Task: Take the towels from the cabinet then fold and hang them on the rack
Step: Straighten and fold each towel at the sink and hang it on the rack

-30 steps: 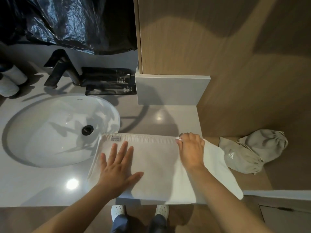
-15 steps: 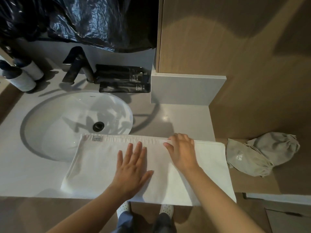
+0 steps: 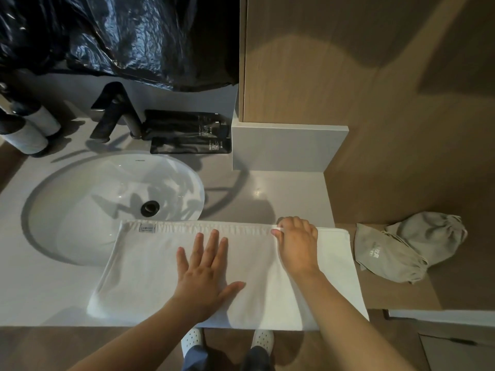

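Left hand (image 3: pixel 206 277) flat (fingers spread); right hand (image 3: pixel 297 245) curled, pinching the towel (image 3: pixel 150 274).

Your towel (image 3: pixel 160 277) is plain white with a small grey label (image 3: pixel 147 228). The basin (image 3: pixel 80 210) is white too, its drain (image 3: pixel 150 208) black like the faucet (image 3: pixel 115 108) and sachets (image 3: pixel 187 132). Around them, the counter (image 3: pixel 40 303) is pale grey, the wall panel (image 3: pixel 348 62) tan wood-grain, and the cloth bags (image 3: pixel 388 258) grey-beige with white print.

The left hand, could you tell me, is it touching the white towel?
Touching. The head view shows the left hand lying flat on the white towel, fingers spread.
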{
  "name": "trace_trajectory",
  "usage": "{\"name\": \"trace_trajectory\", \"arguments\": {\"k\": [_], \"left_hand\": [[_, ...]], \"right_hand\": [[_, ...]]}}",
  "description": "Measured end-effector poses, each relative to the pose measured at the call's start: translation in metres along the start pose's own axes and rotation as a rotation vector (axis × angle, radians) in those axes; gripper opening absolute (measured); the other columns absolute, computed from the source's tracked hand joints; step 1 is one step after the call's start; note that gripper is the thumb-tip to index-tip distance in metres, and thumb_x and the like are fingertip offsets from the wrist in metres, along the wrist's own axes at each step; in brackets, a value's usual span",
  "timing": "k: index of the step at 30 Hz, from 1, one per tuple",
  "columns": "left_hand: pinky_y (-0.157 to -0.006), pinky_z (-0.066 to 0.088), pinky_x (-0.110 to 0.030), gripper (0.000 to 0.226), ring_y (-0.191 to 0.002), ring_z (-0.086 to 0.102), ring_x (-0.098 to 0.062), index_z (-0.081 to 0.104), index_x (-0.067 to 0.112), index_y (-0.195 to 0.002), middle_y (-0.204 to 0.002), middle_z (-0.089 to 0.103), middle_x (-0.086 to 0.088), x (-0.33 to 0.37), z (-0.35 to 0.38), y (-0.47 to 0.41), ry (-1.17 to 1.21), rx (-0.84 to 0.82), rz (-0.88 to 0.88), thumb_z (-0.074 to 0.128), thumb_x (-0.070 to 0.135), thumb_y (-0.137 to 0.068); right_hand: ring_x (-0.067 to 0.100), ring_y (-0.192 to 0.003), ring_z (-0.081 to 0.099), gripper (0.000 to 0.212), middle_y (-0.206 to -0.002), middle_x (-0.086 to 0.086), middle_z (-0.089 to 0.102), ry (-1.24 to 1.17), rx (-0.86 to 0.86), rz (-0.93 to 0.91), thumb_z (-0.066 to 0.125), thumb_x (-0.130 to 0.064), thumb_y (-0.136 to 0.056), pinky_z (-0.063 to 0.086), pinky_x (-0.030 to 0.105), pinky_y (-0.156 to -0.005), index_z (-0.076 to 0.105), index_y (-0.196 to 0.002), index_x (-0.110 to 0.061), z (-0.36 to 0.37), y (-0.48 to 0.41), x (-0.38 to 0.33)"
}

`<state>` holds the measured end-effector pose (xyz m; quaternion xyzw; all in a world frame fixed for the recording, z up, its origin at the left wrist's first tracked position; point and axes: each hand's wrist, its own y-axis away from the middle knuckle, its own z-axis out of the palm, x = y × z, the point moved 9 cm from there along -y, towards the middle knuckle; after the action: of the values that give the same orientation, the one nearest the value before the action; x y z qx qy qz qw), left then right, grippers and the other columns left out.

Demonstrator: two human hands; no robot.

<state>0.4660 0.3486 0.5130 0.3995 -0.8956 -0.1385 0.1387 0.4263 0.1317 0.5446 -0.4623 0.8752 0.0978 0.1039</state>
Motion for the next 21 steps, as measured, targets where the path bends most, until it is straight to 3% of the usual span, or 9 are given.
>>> {"name": "trace_trajectory", "arguments": {"k": [5, 9, 11, 13, 14, 17, 21], "left_hand": [[-0.111, -0.009, -0.066, 0.098, -0.141, -0.030, -0.039, -0.034, 0.038, -0.142, -0.155, -0.034, -0.006, 0.004, -0.005, -0.007, -0.074, -0.043, -0.020, -0.004, 0.091, -0.065], [-0.110, 0.004, -0.068, 0.102, -0.146, -0.014, -0.043, -0.026, 0.038, -0.147, -0.161, -0.020, -0.009, 0.008, -0.009, -0.012, -0.149, -0.078, -0.026, -0.004, 0.091, -0.062], [-0.111, 0.010, -0.067, 0.102, -0.147, -0.008, -0.042, -0.020, 0.037, -0.149, -0.162, -0.014, -0.009, 0.008, -0.014, -0.013, -0.167, -0.077, -0.024, 0.002, 0.091, -0.066], [-0.111, 0.016, -0.065, 0.102, -0.146, 0.000, -0.043, -0.014, 0.034, -0.151, -0.161, -0.008, -0.010, 0.010, -0.021, -0.014, -0.187, -0.077, -0.033, 0.009, 0.091, -0.071], [-0.111, 0.018, -0.064, 0.102, -0.145, 0.003, -0.044, -0.011, 0.031, -0.152, -0.161, -0.005, -0.010, 0.012, -0.024, -0.016, -0.192, -0.082, -0.051, 0.012, 0.091, -0.073], [-0.115, 0.011, -0.061, 0.100, -0.146, 0.003, -0.046, -0.005, 0.020, -0.155, -0.162, -0.008, -0.010, 0.028, -0.032, -0.025, -0.138, -0.080, -0.065, 0.020, 0.083, -0.081], [-0.119, -0.008, -0.048, 0.078, -0.145, -0.026, -0.028, -0.015, 0.025, -0.153, -0.161, -0.023, -0.002, 0.082, -0.029, -0.030, -0.054, -0.044, 0.273, 0.022, 0.063, -0.096]], "right_hand": [[0.024, -0.116, 0.047, 0.026, -0.120, 0.003, 0.058, -0.093, 0.080, -0.048, 0.058, -0.030, -0.095, 0.027, 0.034, -0.106, 0.063, -0.118, -0.019, -0.012, 0.009, -0.007], [0.022, -0.130, 0.044, 0.027, -0.134, 0.001, 0.057, -0.087, 0.093, -0.141, 0.051, -0.028, -0.099, 0.022, 0.041, -0.117, 0.066, -0.121, -0.023, -0.012, 0.036, -0.015], [0.022, -0.146, 0.025, 0.042, -0.153, -0.001, 0.039, -0.033, 0.006, -0.094, 0.033, -0.040, -0.102, 0.002, 0.046, -0.121, 0.052, -0.138, -0.029, 0.000, 0.048, -0.004], [0.017, -0.151, -0.002, 0.059, -0.163, -0.007, 0.010, 0.046, -0.072, -0.025, 0.010, -0.052, -0.098, -0.017, 0.047, -0.117, 0.023, -0.153, -0.035, 0.012, 0.054, 0.015], [0.017, -0.150, -0.011, 0.062, -0.164, -0.008, -0.001, 0.083, -0.083, -0.001, 0.004, -0.055, -0.096, -0.019, 0.048, -0.116, 0.011, -0.155, -0.036, 0.015, 0.056, 0.024], [0.019, -0.147, -0.021, 0.067, -0.162, -0.008, -0.015, 0.137, -0.098, 0.039, -0.008, -0.059, -0.092, -0.019, 0.050, -0.116, -0.005, -0.155, -0.035, 0.018, 0.056, 0.036], [0.018, -0.146, -0.024, 0.071, -0.161, -0.007, -0.018, 0.130, -0.102, 0.028, -0.017, -0.057, -0.089, -0.021, 0.048, -0.115, -0.006, -0.155, -0.033, 0.017, 0.054, 0.033]]}}
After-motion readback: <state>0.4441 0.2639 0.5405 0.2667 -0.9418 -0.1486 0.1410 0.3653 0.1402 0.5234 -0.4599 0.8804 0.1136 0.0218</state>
